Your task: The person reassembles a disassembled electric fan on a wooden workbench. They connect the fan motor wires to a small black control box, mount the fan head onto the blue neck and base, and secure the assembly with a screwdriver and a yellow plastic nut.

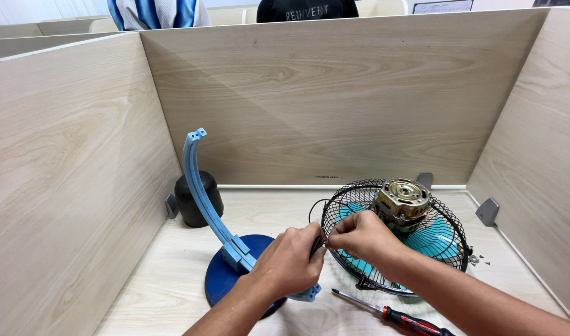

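Note:
A black wire fan guard [447, 218] lies on the desk with teal blades [443, 239] under it and a bare metal motor [403, 200] on top. My left hand [291, 258] and my right hand [362, 238] meet at the guard's left rim, fingers pinched on a thin black wire [317, 211] there. Left of my hands stands a blue fan stand [201, 180] on a round dark blue base [219, 277].
A red-and-black screwdriver [397, 317] lies near the front edge, below the guard. A black round motor cover [194, 199] sits in the back left corner. Small screws [478, 258] lie right of the guard. Wooden partition walls [334, 93] enclose the desk; two people sit behind.

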